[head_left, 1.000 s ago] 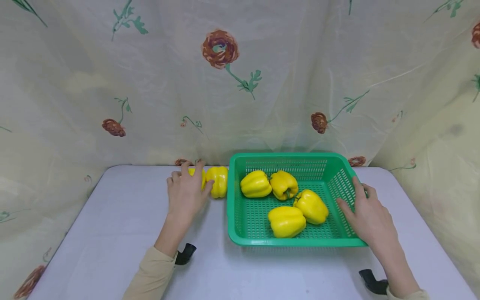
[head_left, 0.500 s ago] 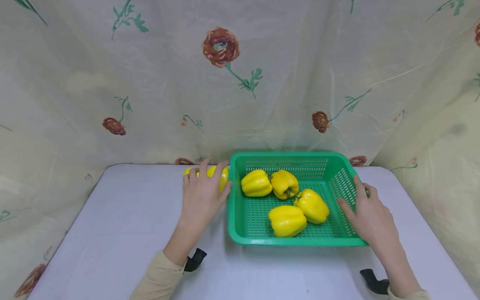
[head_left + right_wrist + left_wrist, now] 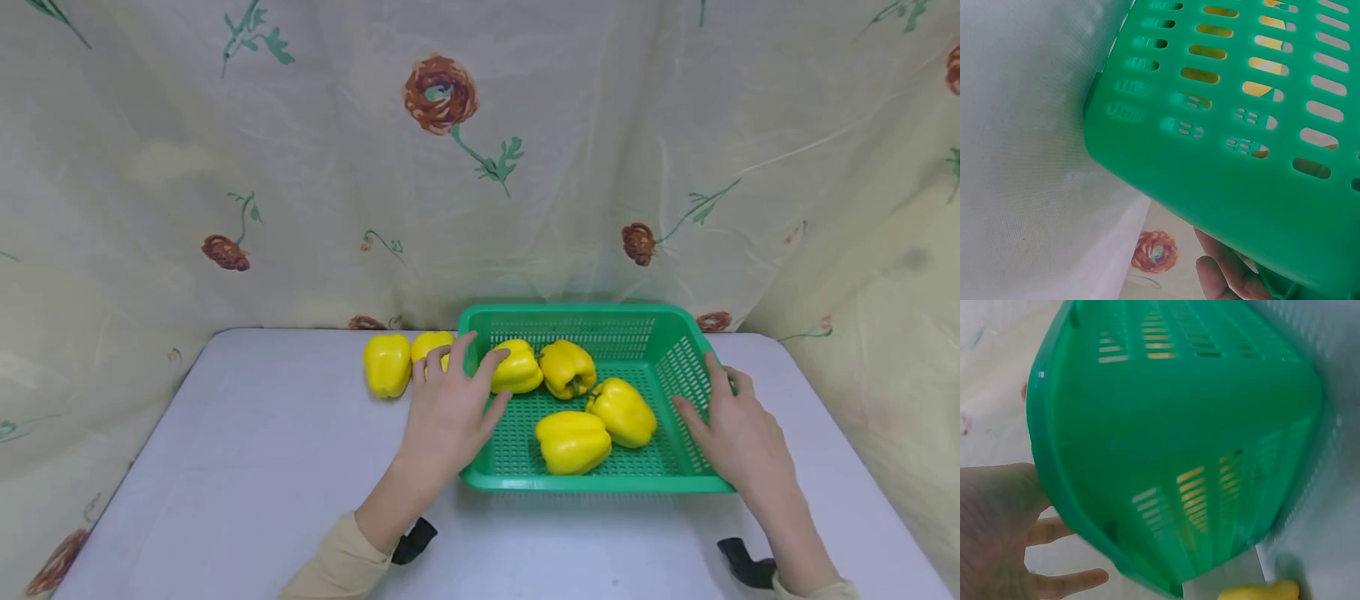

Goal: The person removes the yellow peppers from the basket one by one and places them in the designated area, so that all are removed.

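A green plastic basket (image 3: 592,484) with slotted walls sits on the table, with several yellow bell peppers inside, one of them the front pepper (image 3: 573,443). My left hand (image 3: 450,412) is over the basket's left rim, fingers spread, thumb and index finger in front of the back-left pepper (image 3: 519,371); whether they touch it I cannot tell. Outside the basket's left wall lie two more bell peppers, one in full view (image 3: 387,365) and one partly behind my fingers (image 3: 432,344). My right hand (image 3: 738,429) holds the right rim, thumb inside and fingers outside.
The table (image 3: 247,467) has a pale cover. A flower-printed curtain (image 3: 322,167) hangs behind it and at both sides. Black curved pieces, a left one (image 3: 414,542) and a right one (image 3: 746,565), are at my wrists.
My left hand has moved right, from the two outer bell peppers to over the basket's left rim. Those peppers stay on the table. My right hand and the basket have not visibly moved.
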### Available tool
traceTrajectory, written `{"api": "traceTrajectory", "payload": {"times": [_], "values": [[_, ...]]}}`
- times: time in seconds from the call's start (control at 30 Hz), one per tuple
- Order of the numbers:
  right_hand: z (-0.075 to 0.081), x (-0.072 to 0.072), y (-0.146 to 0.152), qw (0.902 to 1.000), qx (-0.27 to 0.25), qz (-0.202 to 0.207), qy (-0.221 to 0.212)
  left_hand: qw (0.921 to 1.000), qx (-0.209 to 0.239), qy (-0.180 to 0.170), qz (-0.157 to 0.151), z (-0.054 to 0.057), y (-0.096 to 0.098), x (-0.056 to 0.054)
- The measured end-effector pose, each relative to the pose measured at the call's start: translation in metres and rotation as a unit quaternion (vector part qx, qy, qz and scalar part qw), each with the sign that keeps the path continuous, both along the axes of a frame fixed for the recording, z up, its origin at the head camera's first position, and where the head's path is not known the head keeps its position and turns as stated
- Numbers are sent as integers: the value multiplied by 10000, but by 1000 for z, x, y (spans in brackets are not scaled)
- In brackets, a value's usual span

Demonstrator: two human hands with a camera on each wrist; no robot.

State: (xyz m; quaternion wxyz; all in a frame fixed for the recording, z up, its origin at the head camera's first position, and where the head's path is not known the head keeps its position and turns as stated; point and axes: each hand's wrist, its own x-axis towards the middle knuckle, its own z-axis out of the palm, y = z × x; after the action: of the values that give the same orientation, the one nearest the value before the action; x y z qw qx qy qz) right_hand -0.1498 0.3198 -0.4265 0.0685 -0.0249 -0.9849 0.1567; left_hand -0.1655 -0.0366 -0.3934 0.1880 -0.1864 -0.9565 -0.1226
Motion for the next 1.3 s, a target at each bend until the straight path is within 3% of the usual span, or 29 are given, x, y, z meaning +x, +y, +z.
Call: {"api": "traceTrajectory", "payload": {"times": [0.37,0.7,1.3], "values": [[-2,0,0,10000,4,-10,-89,9963,-477,-241,-672,-6,24,11],[0,-1,-1,10000,12,35,-27,9886,-1036,-657,-874,-8,39,14],[1,0,0,10000,13,16,-40,9822,-1251,-621,-1257,-13,60,11]]}}
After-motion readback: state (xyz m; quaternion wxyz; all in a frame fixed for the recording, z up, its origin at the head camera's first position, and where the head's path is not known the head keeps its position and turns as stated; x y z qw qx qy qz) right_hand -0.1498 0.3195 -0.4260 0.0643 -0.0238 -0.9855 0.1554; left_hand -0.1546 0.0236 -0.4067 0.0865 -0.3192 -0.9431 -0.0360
